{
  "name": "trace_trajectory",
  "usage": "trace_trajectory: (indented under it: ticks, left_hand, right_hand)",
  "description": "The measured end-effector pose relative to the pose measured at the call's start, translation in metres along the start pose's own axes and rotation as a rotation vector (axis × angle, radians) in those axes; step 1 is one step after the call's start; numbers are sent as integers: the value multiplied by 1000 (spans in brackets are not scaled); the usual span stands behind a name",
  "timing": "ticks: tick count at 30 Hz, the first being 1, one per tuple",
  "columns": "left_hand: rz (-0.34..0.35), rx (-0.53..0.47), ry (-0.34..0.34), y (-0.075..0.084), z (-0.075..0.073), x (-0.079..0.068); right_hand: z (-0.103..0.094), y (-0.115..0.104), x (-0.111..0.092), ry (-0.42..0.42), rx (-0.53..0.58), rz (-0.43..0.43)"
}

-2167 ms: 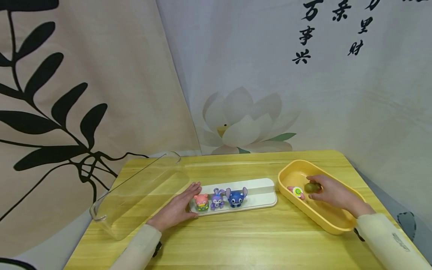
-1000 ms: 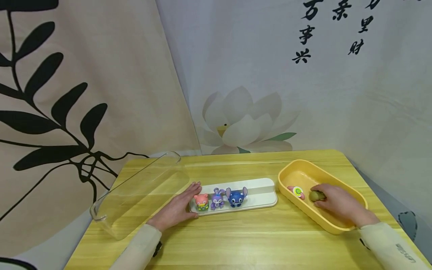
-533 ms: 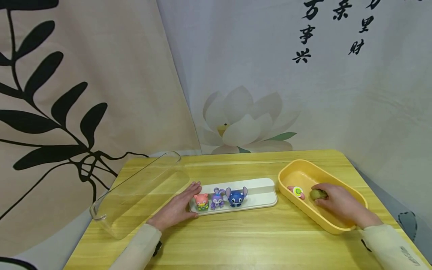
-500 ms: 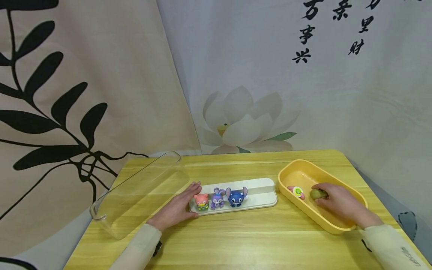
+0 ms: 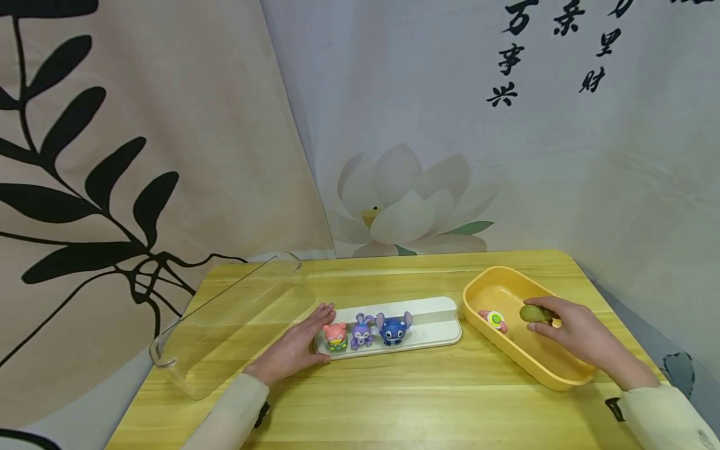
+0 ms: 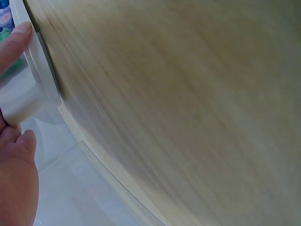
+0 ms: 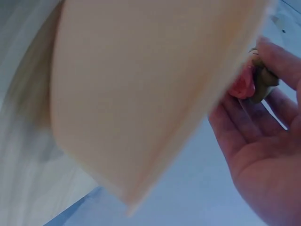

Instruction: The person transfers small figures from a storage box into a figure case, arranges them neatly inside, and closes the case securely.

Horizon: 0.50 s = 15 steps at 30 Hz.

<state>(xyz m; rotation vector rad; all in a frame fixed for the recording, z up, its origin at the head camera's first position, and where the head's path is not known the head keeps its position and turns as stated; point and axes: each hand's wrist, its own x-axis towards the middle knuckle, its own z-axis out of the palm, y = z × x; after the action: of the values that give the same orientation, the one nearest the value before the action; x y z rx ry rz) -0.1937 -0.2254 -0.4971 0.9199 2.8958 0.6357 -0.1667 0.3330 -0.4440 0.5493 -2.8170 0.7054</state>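
In the head view my left hand [image 5: 295, 347] holds the left end of a white stepped display base [image 5: 433, 334], thumb at its front edge and fingers at the back. On the base stand a pink figurine [image 5: 335, 336], a purple long-eared figurine [image 5: 362, 332] and a blue big-eared figurine [image 5: 393, 329]. My right hand [image 5: 579, 328] pinches an olive-green figurine [image 5: 536, 313] over the yellow tray [image 5: 540, 375]. A pink patch [image 7: 242, 84] shows beside the green in the right wrist view. Inside the tray lies a pink toy [image 5: 495, 320] with a green-and-white round face.
A clear plastic cover [image 5: 236, 325] lies slantwise on the left of the wooden table [image 5: 394, 400], overhanging its left edge in this view. Fabric backdrops [image 5: 422, 125] with printed leaves, a lotus and characters hang behind.
My right hand has risen from the tray's floor and drawn toward the right with the olive-green figurine. The left hand, the base and its figurines have stayed in place.
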Motion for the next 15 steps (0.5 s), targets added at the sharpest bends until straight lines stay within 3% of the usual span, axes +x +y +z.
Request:
trace_trajectory:
  ticks: [15]
  left_hand:
    - [-14,4,-8,0,0,0]
  right_hand:
    - [-8,-32,-1,52,57,-35]
